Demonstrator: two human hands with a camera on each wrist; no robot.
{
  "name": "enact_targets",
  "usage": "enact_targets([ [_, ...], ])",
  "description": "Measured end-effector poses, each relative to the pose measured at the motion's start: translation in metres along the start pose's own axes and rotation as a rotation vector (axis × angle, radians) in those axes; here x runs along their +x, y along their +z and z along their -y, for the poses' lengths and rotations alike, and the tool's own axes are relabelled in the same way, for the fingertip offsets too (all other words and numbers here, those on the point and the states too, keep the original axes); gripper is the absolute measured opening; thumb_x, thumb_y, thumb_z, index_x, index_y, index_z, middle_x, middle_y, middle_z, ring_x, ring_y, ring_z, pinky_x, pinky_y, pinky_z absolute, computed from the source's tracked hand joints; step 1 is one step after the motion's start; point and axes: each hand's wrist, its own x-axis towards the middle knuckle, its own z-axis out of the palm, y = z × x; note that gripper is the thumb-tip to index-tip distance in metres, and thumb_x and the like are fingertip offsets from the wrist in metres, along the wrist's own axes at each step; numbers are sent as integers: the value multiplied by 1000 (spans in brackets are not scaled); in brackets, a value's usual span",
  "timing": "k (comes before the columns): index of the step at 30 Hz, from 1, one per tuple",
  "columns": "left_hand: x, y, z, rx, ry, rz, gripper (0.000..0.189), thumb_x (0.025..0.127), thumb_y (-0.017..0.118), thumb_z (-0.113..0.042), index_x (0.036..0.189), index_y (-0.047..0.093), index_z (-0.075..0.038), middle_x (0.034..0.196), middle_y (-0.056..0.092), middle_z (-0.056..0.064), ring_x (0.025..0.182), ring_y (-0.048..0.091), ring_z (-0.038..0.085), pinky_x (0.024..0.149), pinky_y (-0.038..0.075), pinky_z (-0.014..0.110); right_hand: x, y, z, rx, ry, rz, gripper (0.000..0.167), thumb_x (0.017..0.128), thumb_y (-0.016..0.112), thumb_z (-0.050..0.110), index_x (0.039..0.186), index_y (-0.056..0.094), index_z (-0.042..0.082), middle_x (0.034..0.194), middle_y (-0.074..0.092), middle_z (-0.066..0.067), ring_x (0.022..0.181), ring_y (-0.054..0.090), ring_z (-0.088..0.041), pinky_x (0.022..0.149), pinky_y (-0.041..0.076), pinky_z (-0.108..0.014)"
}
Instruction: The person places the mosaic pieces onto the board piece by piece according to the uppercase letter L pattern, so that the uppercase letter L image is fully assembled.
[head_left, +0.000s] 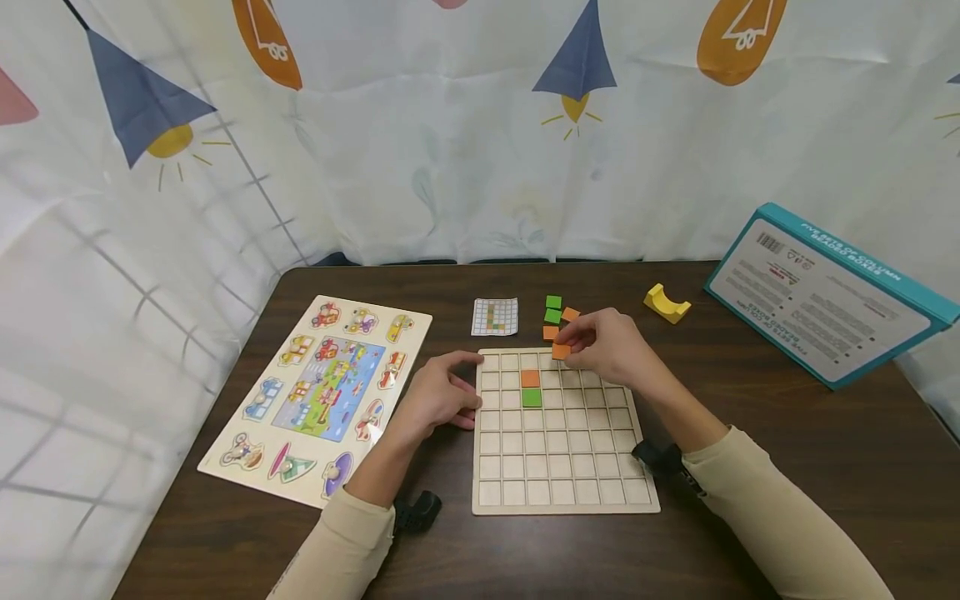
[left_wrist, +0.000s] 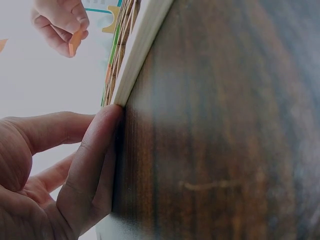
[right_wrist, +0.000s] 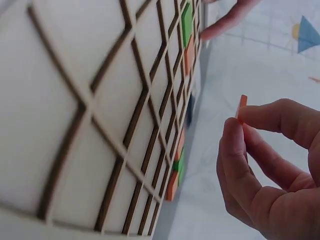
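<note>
My right hand (head_left: 611, 346) pinches an orange square tile (head_left: 561, 352) between thumb and fingertips, above the back edge of the wooden grid board (head_left: 555, 497). In the right wrist view the tile (right_wrist: 242, 106) is seen nearly edge-on, apart from the board. My left hand (head_left: 437, 392) rests its fairly straight fingers against the board's left edge; a fingertip (left_wrist: 112, 114) touches its side in the left wrist view. An orange tile (head_left: 530, 379) and a green tile (head_left: 531, 397) sit in neighbouring cells, orange behind green.
Behind the board lie loose green tiles (head_left: 553, 308), orange tiles (head_left: 551, 332) and a small grid card (head_left: 495, 317). A picture puzzle board (head_left: 300, 475) lies at left. A yellow curved block (head_left: 666, 304) and a teal-edged box (head_left: 817, 300) stand at right.
</note>
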Motion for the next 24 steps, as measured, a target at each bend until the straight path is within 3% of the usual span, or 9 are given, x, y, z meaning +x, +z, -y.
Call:
enact_targets([
  [24, 1, -2, 0, -4, 0, 11, 65, 85, 75, 9, 142, 62, -18, 92, 69, 17, 58, 71, 20, 55, 66, 40, -20, 29, 21, 3, -37, 107, 28, 81, 78, 0, 106, 80, 11, 94, 73, -2, 87, 65, -18, 72, 56, -30],
])
